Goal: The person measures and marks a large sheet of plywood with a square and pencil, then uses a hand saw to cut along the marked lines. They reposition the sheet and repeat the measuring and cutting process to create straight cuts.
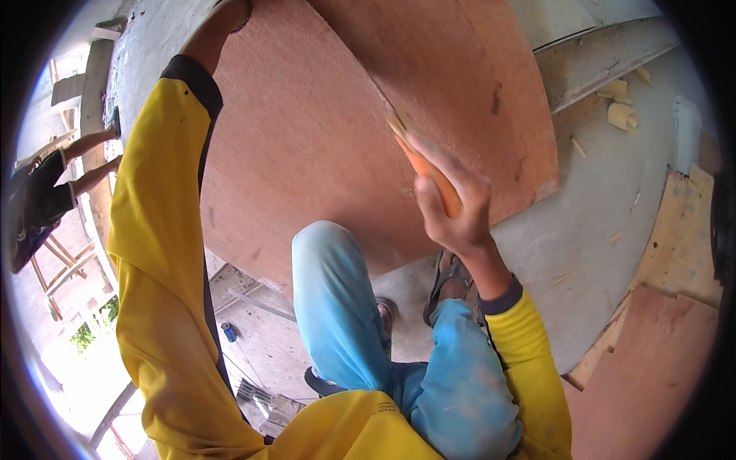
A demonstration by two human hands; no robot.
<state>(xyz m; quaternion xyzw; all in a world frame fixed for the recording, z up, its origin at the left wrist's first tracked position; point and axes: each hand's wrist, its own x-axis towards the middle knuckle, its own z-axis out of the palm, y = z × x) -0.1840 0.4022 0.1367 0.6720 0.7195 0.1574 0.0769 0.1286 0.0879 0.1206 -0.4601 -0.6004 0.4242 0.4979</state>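
Note:
Beneath my hands lies a curved-edged reddish plywood sheet, with a long straight seam dusted with pale sawdust running down toward my right hand. That hand is closed round an orange-handled tool, whose narrow, pale front end meets the seam; I cannot make out what kind of tool it is. My left hand reaches to the sheet at the top edge of the view, its fingers mostly hidden. My knees are bent below the sheet's near edge.
Another person in dark shorts is at the far left, near wooden framing. Offcuts lie on the concrete at right, with more boards along the right edge. A blue can and metal pieces lie lower left.

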